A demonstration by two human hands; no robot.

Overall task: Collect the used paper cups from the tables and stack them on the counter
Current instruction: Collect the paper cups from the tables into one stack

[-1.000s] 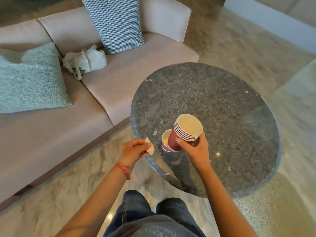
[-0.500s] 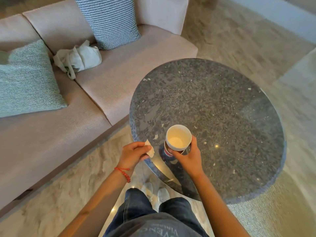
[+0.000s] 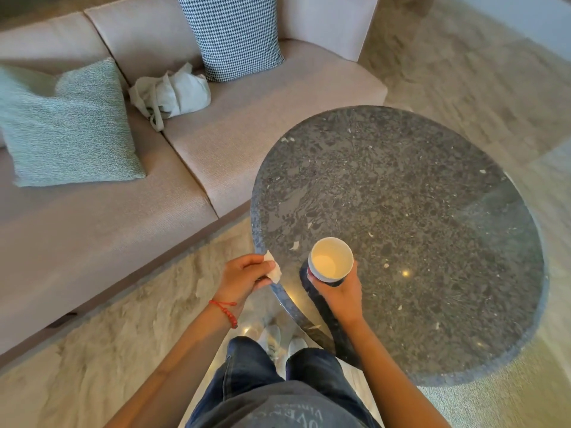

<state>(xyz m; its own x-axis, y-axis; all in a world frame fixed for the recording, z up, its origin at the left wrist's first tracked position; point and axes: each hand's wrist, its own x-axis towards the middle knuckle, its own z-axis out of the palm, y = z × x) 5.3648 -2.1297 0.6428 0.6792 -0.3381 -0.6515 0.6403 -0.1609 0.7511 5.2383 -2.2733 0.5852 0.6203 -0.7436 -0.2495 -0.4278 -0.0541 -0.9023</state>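
Since 1 s ago the cup stack (image 3: 330, 260) has gone from tilted beside a lone cup to upright over it, rim up, near the front edge of the round counter (image 3: 432, 211). Right hand (image 3: 343, 291) grips the stack low; left hand (image 3: 244, 274) pinches a crumpled napkin (image 3: 273, 270). Step looks like nesting/pickup; next prob. lift the stack clear and carry it off to the stacking spot, not in view.

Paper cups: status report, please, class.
Right hand grips cup stack upright over round table. Left hand pinches crumpled tissue. Nothing in the way.
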